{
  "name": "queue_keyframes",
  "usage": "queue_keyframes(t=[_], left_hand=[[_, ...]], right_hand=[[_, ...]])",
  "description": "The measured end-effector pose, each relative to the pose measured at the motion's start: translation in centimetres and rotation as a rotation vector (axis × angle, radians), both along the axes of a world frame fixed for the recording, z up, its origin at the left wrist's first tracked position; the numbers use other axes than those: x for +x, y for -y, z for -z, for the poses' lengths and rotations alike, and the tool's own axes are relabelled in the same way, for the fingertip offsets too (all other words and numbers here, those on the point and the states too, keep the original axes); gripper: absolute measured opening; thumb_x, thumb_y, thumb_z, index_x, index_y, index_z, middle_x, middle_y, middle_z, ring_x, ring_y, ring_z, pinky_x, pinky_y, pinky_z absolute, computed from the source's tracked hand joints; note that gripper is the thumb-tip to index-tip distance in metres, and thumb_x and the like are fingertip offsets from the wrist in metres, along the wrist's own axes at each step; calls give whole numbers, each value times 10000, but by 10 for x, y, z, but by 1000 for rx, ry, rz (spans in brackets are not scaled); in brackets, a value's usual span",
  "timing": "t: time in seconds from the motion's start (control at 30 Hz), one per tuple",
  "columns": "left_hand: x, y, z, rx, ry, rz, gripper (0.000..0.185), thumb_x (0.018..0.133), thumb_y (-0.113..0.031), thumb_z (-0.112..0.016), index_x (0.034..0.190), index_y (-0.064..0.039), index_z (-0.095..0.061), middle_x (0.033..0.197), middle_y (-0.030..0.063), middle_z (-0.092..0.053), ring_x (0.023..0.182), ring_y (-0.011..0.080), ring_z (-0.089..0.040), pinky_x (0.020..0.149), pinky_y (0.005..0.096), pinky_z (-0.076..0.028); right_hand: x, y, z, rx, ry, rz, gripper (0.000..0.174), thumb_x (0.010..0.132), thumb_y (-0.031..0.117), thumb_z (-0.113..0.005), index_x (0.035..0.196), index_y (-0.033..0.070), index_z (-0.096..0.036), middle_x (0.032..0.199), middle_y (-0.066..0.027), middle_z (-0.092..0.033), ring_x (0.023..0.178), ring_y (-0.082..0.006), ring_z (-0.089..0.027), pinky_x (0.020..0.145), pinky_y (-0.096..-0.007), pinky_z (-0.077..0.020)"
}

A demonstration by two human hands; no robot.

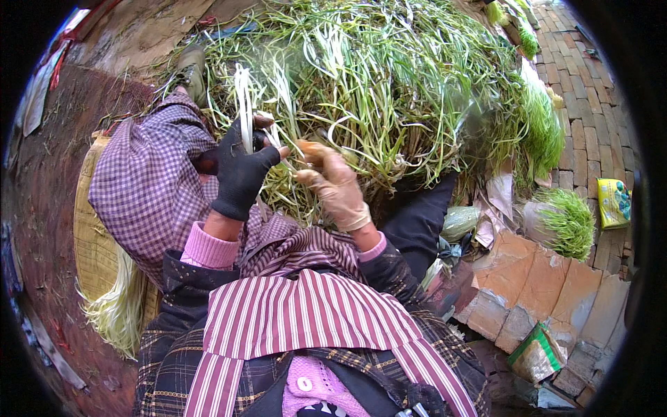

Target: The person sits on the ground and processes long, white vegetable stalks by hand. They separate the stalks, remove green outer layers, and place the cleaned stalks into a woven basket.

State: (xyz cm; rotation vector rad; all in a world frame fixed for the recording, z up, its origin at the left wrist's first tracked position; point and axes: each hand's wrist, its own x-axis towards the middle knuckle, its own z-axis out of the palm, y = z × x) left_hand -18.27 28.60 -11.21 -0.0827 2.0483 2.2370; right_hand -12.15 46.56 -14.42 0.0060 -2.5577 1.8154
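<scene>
My left hand (241,167), in a black fingerless glove, is closed around several pale, leafy stalks (243,99) that stand up between thumb and fingers. Just right of it is my right hand (333,182), in a thin translucent glove with an orange-tinted fingertip. Its thumb and forefinger are close to the lower ends of the stalks; whether they pinch one cannot be told. Beyond both hands lies a large heap of long green-and-white leafy stalks (385,94), with dry brown bits among them.
A bundle of pale stalks (122,307) lies on a yellow sack (94,224) at left. Green bundles (568,224) lie at right by a brick floor (583,120), a yellow packet (614,203) and flattened cardboard (536,281). My knees flank the heap's near edge.
</scene>
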Motion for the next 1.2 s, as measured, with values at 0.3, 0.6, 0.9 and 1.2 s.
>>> queue_keyframes(t=[0.3,0.6,0.9,1.2], left_hand=[[-17,42,-27,373,101,-187,478,682,75,-692,1126,-20,-543,744,4,-553,504,72,-487,427,191,-371],[-24,91,-34,572,-24,-262,392,871,-12,-563,1254,-24,-479,889,146,-662,497,40,-457,386,156,-303],[-17,50,-22,537,140,-157,337,791,8,-648,1087,-51,-499,746,115,-643,406,66,-401,335,191,-286],[-7,17,-17,281,206,109,241,950,-215,-536,1061,-12,-603,593,-29,-551,346,29,-360,319,179,-265]], right_hand=[[34,-9,30,-395,451,-185,242,947,218,-565,900,-16,-608,802,-35,-630,641,-58,-536,549,-189,-438],[49,-206,38,-293,391,927,157,905,152,-549,845,47,-648,671,-30,-620,468,-40,-454,345,-179,-288],[7,8,-21,393,-247,-241,465,842,220,-676,1243,17,-556,1192,-145,-612,1126,-254,-568,993,-343,-433],[-11,23,-40,-218,61,-226,339,996,333,-454,904,63,-637,830,-10,-655,572,-16,-496,493,-155,-379]])
